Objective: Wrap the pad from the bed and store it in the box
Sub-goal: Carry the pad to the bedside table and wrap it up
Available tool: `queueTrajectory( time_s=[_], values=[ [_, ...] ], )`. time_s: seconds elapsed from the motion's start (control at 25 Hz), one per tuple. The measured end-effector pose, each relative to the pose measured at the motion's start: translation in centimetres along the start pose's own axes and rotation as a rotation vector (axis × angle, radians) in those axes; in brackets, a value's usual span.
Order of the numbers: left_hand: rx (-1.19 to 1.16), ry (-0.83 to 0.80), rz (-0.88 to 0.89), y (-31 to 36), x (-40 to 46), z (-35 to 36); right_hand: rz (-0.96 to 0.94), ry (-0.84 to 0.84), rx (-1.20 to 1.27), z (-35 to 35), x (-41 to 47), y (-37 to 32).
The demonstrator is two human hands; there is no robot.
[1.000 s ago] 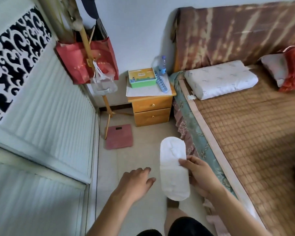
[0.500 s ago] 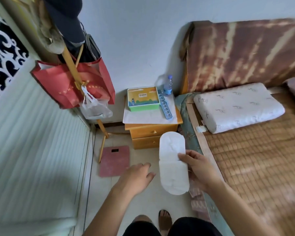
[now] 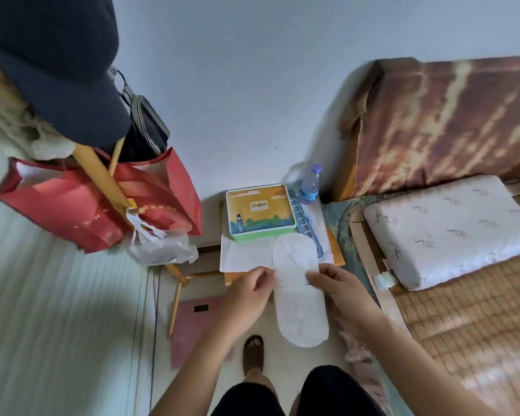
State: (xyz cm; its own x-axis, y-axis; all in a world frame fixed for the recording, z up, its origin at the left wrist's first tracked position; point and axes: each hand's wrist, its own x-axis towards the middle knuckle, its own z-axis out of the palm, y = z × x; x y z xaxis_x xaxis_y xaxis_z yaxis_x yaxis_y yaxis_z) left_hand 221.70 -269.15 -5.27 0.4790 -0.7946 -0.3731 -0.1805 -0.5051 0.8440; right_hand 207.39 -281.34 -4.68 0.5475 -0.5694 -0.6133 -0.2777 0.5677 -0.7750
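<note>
A long white oval pad (image 3: 299, 298) hangs upright in front of me, over the near edge of the wooden nightstand (image 3: 336, 253). My right hand (image 3: 339, 291) pinches its right edge near the middle. My left hand (image 3: 248, 291) grips its left edge at the same height. The box (image 3: 260, 212), a green-rimmed tin with a yellow picture lid, lies shut on the nightstand just beyond the pad's top. A white sheet of paper (image 3: 237, 255) lies spread under the box. The bed (image 3: 469, 310) with its woven mat is on my right.
A blue strip-shaped rack (image 3: 306, 219) and a water bottle (image 3: 310, 184) stand beside the box. A coat stand (image 3: 102, 181) with a red bag (image 3: 72, 202), a plastic bag and a dark cap is on the left. A pink scale (image 3: 192, 328) lies on the floor. A white pillow (image 3: 451, 226) rests on the bed.
I have stepped closer to the nightstand. My left hand, open and apart from the pad before, has closed on its left edge. The pad now reaches over the nightstand.
</note>
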Motion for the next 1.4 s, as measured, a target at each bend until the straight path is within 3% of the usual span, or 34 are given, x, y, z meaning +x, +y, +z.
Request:
queueTrajectory(
  time_s=[0.24,0.56,0.8,1.2,1.4],
  values=[
    [-0.348,-0.046,-0.079,1.3,7.2,-3.5,0.007,0.052,0.067,2.4,5.2,-4.7],
    [-0.596,-0.014,-0.215,3.1,11.4,-4.4,-0.018,-0.063,0.055,1.1,9.7,-7.9],
    [-0.8,-0.099,-0.306,3.3,13.4,-5.3,-0.005,-0.096,0.072,0.3,11.8,-8.8],
    [-0.679,-0.041,-0.283,2.6,14.7,-4.3,0.038,-0.15,0.122,-0.4,13.0,-8.7],
    [-0.719,0.112,-0.308,1.4,15.5,-3.5,0.156,-0.148,0.143,-0.4,13.2,-7.4]
  ],
)
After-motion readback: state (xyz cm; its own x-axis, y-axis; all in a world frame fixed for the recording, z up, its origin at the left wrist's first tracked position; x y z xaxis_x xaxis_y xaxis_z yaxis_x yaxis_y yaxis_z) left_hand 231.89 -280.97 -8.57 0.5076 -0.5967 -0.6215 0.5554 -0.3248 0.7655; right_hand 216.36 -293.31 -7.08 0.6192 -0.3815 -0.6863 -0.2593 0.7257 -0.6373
